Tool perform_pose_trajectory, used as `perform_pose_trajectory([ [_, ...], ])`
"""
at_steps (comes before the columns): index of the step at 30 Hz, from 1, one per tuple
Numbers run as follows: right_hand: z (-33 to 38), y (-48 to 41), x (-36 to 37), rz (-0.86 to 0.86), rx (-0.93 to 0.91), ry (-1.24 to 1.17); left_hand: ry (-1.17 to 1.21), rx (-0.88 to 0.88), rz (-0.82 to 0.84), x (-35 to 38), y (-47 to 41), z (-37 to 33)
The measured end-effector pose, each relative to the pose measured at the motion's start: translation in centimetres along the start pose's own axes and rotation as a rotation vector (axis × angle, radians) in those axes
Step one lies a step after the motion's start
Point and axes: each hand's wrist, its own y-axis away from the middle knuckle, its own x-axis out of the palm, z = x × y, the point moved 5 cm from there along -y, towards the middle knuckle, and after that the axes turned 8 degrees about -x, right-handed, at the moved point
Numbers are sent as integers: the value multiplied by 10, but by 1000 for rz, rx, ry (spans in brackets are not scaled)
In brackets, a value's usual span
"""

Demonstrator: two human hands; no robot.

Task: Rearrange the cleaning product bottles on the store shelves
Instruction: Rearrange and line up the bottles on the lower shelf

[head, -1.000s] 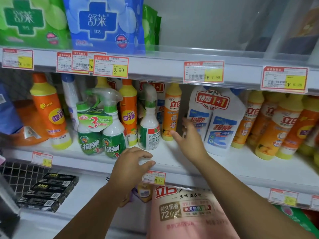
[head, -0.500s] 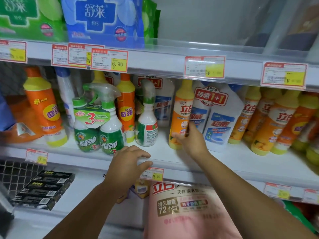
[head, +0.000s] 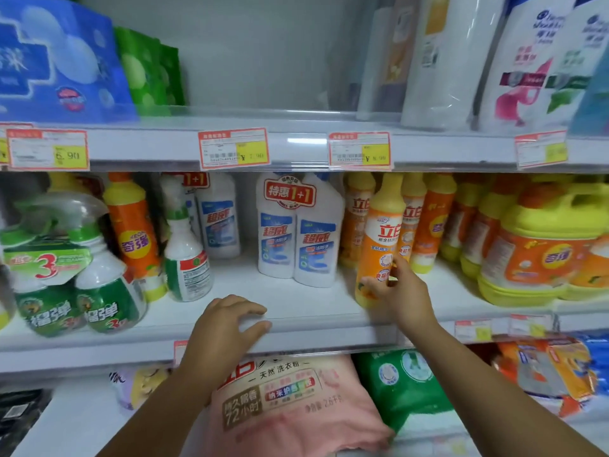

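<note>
The right hand point(head: 400, 291) has its grip closed low round the orange dish-soap bottle point(head: 379, 239), upright near the front of the middle shelf point(head: 296, 308). It is likely full, stiff and slick, so a low hold suits. The left hand point(head: 227, 324) rests slack on the shelf lip.

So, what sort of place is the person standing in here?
Most likely a shop's household-cleaning aisle: red-and-yellow paper price tags line the white shelf edge, many identical orange plastic bottles with yellow caps stand in rows, and a twin pack of white plastic bottles carries a red "1+1" offer label.
</note>
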Motion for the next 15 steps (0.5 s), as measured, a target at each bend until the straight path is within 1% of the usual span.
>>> perform_pose_trajectory([
  [2,-4,-7,1,-31,-1,11,-10,12,-4,6,-4,-3],
  [15,-4,-42,29,-95,0,22,-77,-1,14,16,-14,9],
])
